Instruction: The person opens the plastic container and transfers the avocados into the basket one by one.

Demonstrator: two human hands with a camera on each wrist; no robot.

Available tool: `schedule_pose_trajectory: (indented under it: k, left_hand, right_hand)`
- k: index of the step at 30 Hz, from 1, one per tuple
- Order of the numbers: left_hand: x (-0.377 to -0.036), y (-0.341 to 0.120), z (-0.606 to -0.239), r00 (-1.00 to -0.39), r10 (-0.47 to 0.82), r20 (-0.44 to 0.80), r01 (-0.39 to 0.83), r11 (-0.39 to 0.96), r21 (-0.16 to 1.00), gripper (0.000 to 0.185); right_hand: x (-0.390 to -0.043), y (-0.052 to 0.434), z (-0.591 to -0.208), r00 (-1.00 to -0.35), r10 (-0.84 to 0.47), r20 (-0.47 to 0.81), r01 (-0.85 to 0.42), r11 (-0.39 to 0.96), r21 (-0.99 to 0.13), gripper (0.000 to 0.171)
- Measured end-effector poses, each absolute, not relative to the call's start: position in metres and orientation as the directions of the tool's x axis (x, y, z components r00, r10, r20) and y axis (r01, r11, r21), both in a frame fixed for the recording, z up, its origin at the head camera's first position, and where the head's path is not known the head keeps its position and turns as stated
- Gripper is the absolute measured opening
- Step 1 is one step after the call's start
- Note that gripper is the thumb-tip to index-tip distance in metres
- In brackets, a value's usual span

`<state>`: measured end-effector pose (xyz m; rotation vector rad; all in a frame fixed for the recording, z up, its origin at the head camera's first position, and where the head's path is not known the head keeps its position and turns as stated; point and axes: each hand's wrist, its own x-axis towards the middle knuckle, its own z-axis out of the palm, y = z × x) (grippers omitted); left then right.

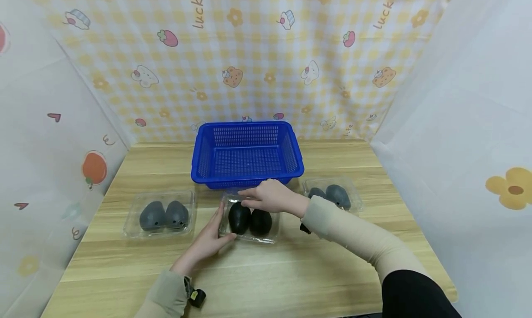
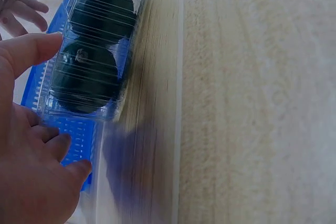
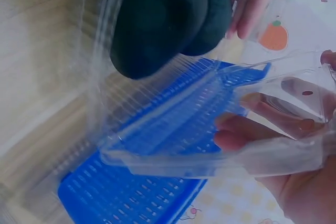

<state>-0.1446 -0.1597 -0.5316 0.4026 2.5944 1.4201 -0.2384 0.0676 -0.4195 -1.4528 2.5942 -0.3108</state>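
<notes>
Midway across the desk, just in front of the blue plastic basket, I have a clear clamshell box with two dark green avocados side by side in it. Its lid stands raised on the basket side. My left hand lies along the box's left side, thumb touching it, fingers loose and spread. My right hand is at the lid, fingers bent behind the clear plastic; I cannot tell whether they pinch it. To the left I see a second clear box with two grey fruits; to the right, partly behind my right sleeve, a third box with two more.
</notes>
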Motion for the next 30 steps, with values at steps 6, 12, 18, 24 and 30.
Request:
schedule_pose_trajectory:
  k: [6,12,18,24,30]
  left_hand:
    - [-0.144,-0.164,-0.533,-0.955,0.297,-0.001,0.149,0.482,0.863,0.092]
    - [-0.143,-0.169,-0.533,-0.960,0.280,-0.002,0.127,0.441,0.889,0.091]
    - [-0.143,-0.174,-0.532,-0.965,0.260,0.032,0.137,0.395,0.909,0.090]
    - [-0.143,-0.180,-0.531,-0.972,0.233,0.026,0.111,0.360,0.926,0.088]
    - [-0.144,-0.182,-0.532,-0.983,0.182,-0.036,0.021,0.302,0.953,0.083]
  right_hand:
    - [-0.243,0.070,-0.411,-0.552,-0.830,-0.082,-0.749,0.536,-0.389,0.044]
    - [-0.248,0.073,-0.410,-0.575,-0.814,-0.086,-0.698,0.542,-0.468,0.042]
    - [-0.251,0.077,-0.409,-0.590,-0.803,-0.088,-0.647,0.535,-0.543,0.041]
    - [-0.252,0.086,-0.407,-0.627,-0.773,-0.098,-0.570,0.540,-0.619,0.038]
    - [-0.254,0.094,-0.408,-0.647,-0.755,-0.108,-0.496,0.524,-0.693,0.033]
